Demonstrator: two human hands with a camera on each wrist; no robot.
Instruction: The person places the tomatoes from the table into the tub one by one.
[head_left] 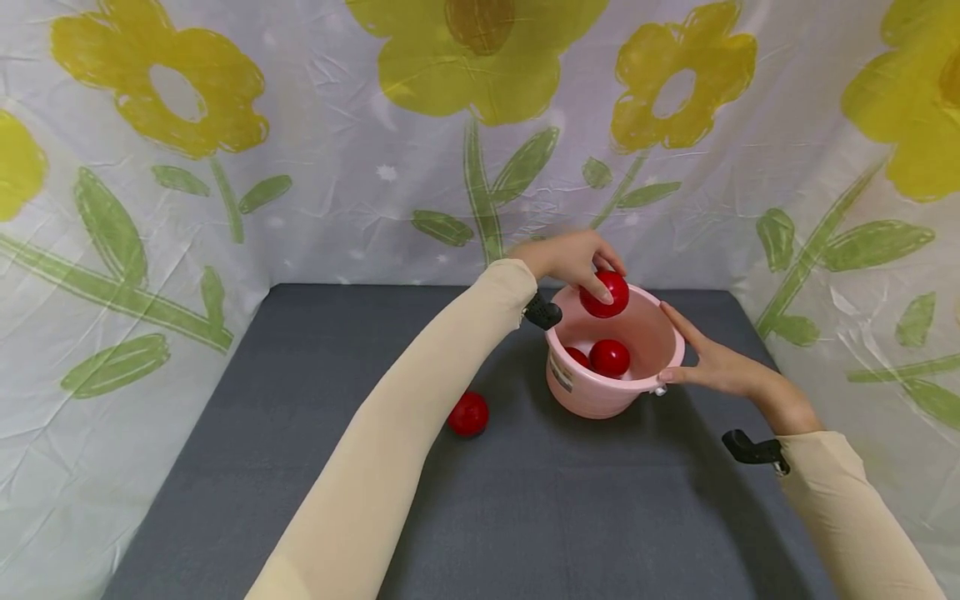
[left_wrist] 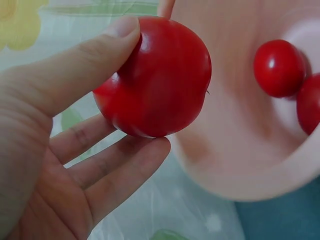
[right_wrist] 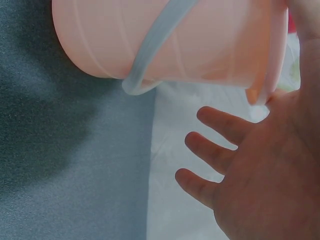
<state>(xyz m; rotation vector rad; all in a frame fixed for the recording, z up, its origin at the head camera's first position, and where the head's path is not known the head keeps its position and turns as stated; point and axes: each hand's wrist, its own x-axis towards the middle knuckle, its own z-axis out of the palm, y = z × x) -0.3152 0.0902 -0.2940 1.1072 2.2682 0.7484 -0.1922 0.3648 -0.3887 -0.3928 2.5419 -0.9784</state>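
Pinching a red ball [head_left: 609,298] between thumb and fingers, the person's left hand [head_left: 572,257] holds it at the far side of the pink bucket's mouth; its exact height above the rim cannot be told. Inside the pink bucket [head_left: 600,401], two more red balls [head_left: 610,358] lie close together on the bottom. At the bucket's right, the right hand [head_left: 720,367] rests thumb and index finger, spread apart, on the rim, while its other three fingers stretch out loosely beside the outer wall, unclenched. A pale handle [right_wrist: 159,42] hangs down against that wall. Left of the bucket and a little nearer the person, a fourth ball [head_left: 471,414] sits partly hidden by the cream left sleeve [head_left: 390,417]. Under the bucket spreads a dark grey tabletop [head_left: 510,517], and behind the bucket hangs a pale sheet [head_left: 337,192] printed with yellow flowers [head_left: 684,75].
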